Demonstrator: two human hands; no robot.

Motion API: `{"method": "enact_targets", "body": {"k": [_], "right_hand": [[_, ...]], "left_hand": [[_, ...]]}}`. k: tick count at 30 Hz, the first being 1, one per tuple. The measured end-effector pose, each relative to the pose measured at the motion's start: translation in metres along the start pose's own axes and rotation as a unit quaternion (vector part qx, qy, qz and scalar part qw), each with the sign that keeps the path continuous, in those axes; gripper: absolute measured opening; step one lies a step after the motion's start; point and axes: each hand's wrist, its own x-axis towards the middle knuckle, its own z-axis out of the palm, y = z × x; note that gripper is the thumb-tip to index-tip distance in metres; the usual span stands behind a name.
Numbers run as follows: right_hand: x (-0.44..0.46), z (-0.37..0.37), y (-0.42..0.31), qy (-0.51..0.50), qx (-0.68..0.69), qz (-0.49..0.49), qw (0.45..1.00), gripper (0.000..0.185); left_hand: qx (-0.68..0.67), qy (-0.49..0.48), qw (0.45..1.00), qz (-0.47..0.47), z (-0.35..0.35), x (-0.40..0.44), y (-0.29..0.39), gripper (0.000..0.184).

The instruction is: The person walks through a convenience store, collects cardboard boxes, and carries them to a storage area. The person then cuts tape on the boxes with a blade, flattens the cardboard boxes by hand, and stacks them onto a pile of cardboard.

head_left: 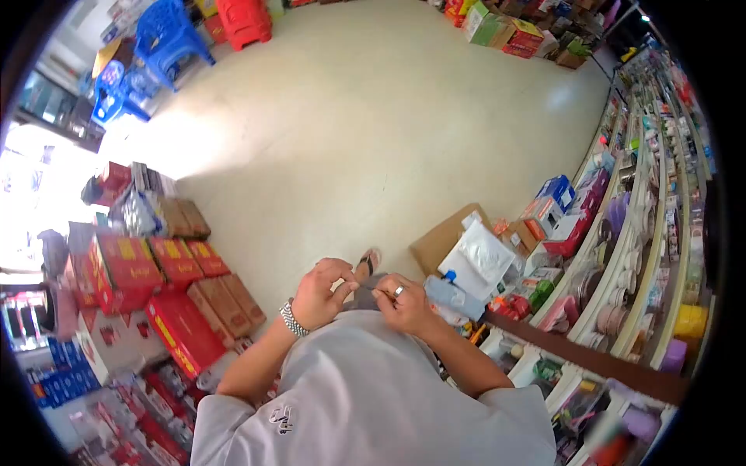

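My left hand (320, 293), with a metal watch (292, 318) on its wrist, is held in front of my grey shirt (361, 380). Its thumb and forefinger are pinched together. Close by on the right, my right hand (406, 304) wears a ring (399, 290) and has its fingers curled in a pinch too. A thin dark bit seems to span the small gap between the fingertips, too small to name. Below the hands, a sandalled foot (368, 262) shows on the floor.
Red cartons (124, 264) and brown boxes (225, 303) are stacked on the left. To the right, an open cardboard box (439, 237) stands beside long shelves (622, 256) of goods. Blue chairs (167, 39) and red stools (243, 22) stand far off across the pale floor (350, 116).
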Motion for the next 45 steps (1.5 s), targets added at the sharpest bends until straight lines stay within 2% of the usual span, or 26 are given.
{"method": "enact_targets", "body": {"k": [2, 5, 7, 10, 12, 16, 18, 21, 24, 29, 31, 32, 34, 37, 40, 43, 45], "right_hand": [[0.057, -0.034, 0.014, 0.009, 0.001, 0.000, 1.000, 0.011], [0.125, -0.080, 0.036, -0.020, -0.003, 0.017, 1.000, 0.010], [0.168, -0.105, 0.069, -0.036, -0.009, 0.032, 0.999, 0.009], [0.228, -0.135, 0.127, -0.007, -0.001, 0.003, 1.000, 0.008], [0.268, -0.154, 0.159, -0.004, 0.003, 0.081, 0.997, 0.008], [0.358, -0.219, 0.222, 0.033, -0.028, 0.088, 0.995, 0.005], [0.402, -0.257, 0.240, 0.073, -0.028, 0.157, 0.984, 0.005], [0.446, -0.323, 0.277, 0.130, -0.039, 0.170, 0.976, 0.006], [0.490, -0.392, 0.305, 0.188, -0.067, 0.161, 0.966, 0.007], [0.545, -0.482, 0.408, 0.234, -0.028, 0.183, 0.954, 0.008], [0.567, -0.531, 0.453, 0.238, -0.027, 0.172, 0.955, 0.008], [0.578, -0.551, 0.480, 0.224, -0.023, 0.197, 0.954, 0.008], [0.611, -0.601, 0.507, 0.226, -0.016, 0.224, 0.948, 0.009], [0.659, -0.691, 0.543, 0.194, -0.028, 0.211, 0.957, 0.009], [0.704, -0.762, 0.594, 0.204, -0.018, 0.158, 0.966, 0.008], [0.744, -0.834, 0.649, 0.160, -0.020, 0.203, 0.966, 0.008], [0.778, -0.883, 0.690, 0.197, -0.002, 0.218, 0.956, 0.008]], "left_hand": [[-0.040, 0.032, 0.998, -0.031, -0.004, 0.063, 0.007, 0.010], [-0.013, 0.019, 1.000, -0.005, -0.008, 0.151, -0.004, 0.010], [-0.032, 0.011, 0.999, -0.005, -0.003, 0.207, -0.016, 0.009], [-0.054, 0.000, 0.999, -0.010, 0.008, 0.295, -0.040, 0.009], [-0.061, -0.006, 0.998, -0.006, 0.016, 0.361, -0.060, 0.009], [-0.062, -0.069, 0.994, 0.055, 0.029, 0.515, -0.083, 0.011], [-0.071, -0.094, 0.990, 0.083, 0.038, 0.600, -0.077, 0.012], [-0.057, -0.166, 0.975, 0.136, 0.058, 0.709, -0.051, 0.011], [-0.075, -0.204, 0.962, 0.166, 0.093, 0.808, -0.032, 0.011], [-0.064, -0.258, 0.950, 0.161, 0.169, 0.953, -0.035, 0.010], [-0.060, -0.262, 0.953, 0.136, 0.203, 1.010, -0.033, 0.009], [-0.057, -0.260, 0.957, 0.116, 0.220, 1.042, -0.028, 0.009], [-0.046, -0.271, 0.953, 0.129, 0.240, 1.101, -0.014, 0.009], [-0.060, -0.258, 0.956, 0.127, 0.269, 1.190, 0.019, 0.008], [-0.064, -0.232, 0.962, 0.126, 0.305, 1.277, 0.029, 0.007], [-0.075, -0.252, 0.958, 0.116, 0.350, 1.362, 0.026, 0.007], [-0.094, -0.241, 0.961, 0.097, 0.384, 1.425, 0.028, 0.007]]}}
